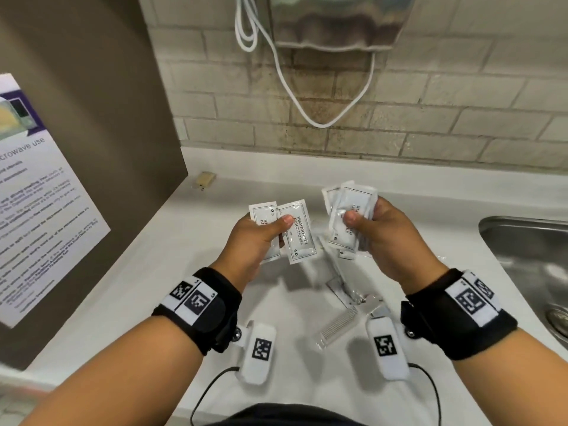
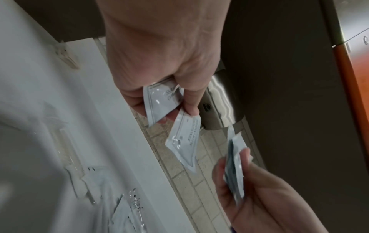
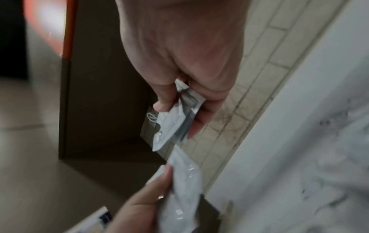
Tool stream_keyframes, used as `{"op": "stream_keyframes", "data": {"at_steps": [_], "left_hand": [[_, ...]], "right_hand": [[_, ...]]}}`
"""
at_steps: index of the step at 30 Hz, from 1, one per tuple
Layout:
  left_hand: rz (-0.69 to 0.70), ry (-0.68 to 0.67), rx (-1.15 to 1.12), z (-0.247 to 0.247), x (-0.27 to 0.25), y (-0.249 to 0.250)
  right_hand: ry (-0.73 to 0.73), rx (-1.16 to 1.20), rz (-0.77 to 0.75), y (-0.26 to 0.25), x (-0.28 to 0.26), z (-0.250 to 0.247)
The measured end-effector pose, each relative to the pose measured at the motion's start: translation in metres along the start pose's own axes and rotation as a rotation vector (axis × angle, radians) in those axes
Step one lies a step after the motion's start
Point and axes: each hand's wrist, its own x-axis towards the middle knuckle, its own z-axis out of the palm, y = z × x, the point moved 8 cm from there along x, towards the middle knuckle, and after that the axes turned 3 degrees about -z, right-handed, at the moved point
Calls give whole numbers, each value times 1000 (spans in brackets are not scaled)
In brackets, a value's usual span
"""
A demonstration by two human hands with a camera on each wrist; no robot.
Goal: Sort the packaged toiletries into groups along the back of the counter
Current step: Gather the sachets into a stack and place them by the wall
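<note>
The white counter (image 1: 172, 272) ran from a brown side panel on the left to a steel sink (image 1: 522, 241) on the right, with a pale brick-tiled wall (image 1: 430, 103) behind it and a white cord (image 1: 295, 96) looping down that wall. A printed notice (image 1: 40, 195) about microwave use was fixed to the side panel.

Both hands were raised above the middle of the counter, each grasping flat white sachets — glossy, rectangular, with a thin dark border line and small black lettering. The left hand (image 1: 255, 241) pinched two of them under its thumb, fanned apart: the shampoo and conditioner sachet (image 1: 299, 233) in front, tilted, and a second sachet (image 1: 261, 215) behind it whose label was mostly covered. The right hand (image 1: 384, 238) clasped a stack of sachets (image 1: 350, 216) between thumb and curled fingers; how many there were could not be told, and their print was too blurred to read.

Below the hands, more toiletries lay loose on the counter near its front: a white comb (image 1: 336, 327) in a clear wrapper, and beside it a heap of clear-wrapped packets (image 1: 347, 290) — overlapping, their contents hard to make out. A small beige block (image 1: 205, 179) sat at the counter's back left corner.
</note>
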Motion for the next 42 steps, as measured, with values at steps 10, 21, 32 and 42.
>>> {"op": "stream_keyframes", "data": {"at_steps": [10, 21, 32, 42], "left_hand": [[-117, -203, -131, 12, -6, 0], [127, -70, -109, 13, -6, 19], [-184, -224, 98, 14, -8, 7], [-65, -10, -247, 30, -3, -7]], "right_hand": [[-38, 29, 139, 29, 0, 33], [-199, 133, 293, 37, -12, 63], [-391, -594, 54, -4, 29, 37], [-122, 106, 252, 33, 24, 48]]}}
